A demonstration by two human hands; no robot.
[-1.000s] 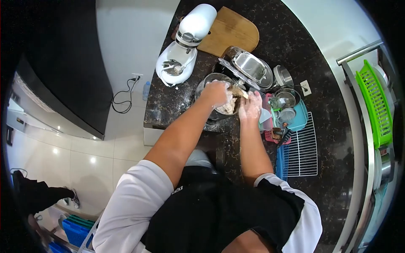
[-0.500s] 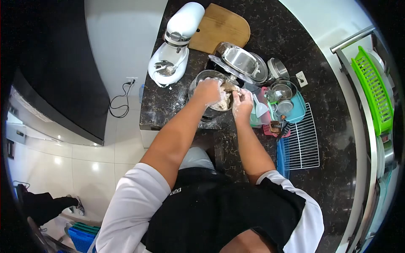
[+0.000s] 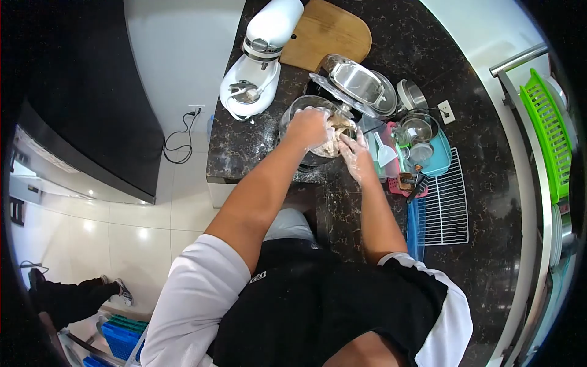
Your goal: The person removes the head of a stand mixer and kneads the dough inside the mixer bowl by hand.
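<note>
A clear bowl (image 3: pixel 286 125) with pale, sticky dough (image 3: pixel 328 147) in it stands near the counter's front edge. My left hand (image 3: pixel 307 127) reaches over the bowl, its fingers curled into the dough and partly hidden. At the bowl's right rim is my right hand (image 3: pixel 356 158), its fingers apart beside the dough. Both hands are coated with white residue. Between the fingertips, dough clings near the rim; its exact contact with the right fingers is too small to tell.
A white stand mixer (image 3: pixel 251 85) and a wooden board (image 3: pixel 333 37) are behind the bowl. Metal lids (image 3: pixel 358 84), a white scoop (image 3: pixel 385 154), a teal container (image 3: pixel 441 160) and a wire rack (image 3: pixel 446 208) lie to the right. Another person's legs (image 3: pixel 79 298) show at lower left.
My right hand has shifted slightly down and its fingers are spread beside the dough. My left hand stays over the bowl. The camera view has moved a little.
</note>
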